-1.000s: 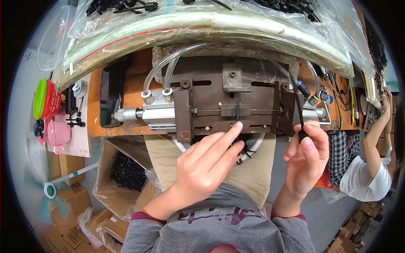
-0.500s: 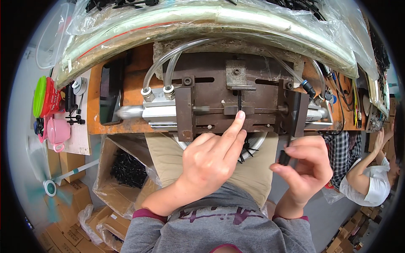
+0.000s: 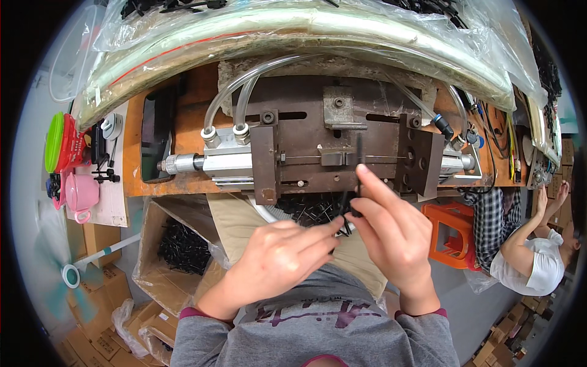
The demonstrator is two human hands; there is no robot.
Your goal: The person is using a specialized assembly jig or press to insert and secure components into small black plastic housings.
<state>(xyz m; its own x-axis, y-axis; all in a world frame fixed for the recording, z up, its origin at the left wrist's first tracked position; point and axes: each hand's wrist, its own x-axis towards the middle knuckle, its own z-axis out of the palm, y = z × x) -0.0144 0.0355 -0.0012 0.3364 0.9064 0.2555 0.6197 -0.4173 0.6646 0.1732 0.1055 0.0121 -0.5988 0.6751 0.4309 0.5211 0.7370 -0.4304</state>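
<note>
My right hand [image 3: 394, 238] is closed on a thin black plastic rod [image 3: 359, 147], which stands up blurred past my fingertips in front of the fixture's middle. My left hand [image 3: 281, 254] is beside it on the left, fingers pressed together. Its fingertips meet the dark pieces by my right fingers, and a dark bit shows beneath them; what they hold is hidden. Just beyond both hands sits a brown metal fixture [image 3: 306, 131] with a small slotted block [image 3: 333, 158] at its centre. Thin metal pins run toward this block from both sides.
Air cylinders [image 3: 227, 162] with clear hoses flank the fixture. Below its front edge, a round white container [image 3: 269, 211] holds many black parts. A cardboard box [image 3: 153, 263] of black parts stands at left. An orange stool [image 3: 449, 235] and another person [image 3: 529, 263] are at right.
My left hand has drawn back from the block, where its finger touched a black piece; the block now looks bare. My right hand has moved left and up with its black rod, meeting my left.
</note>
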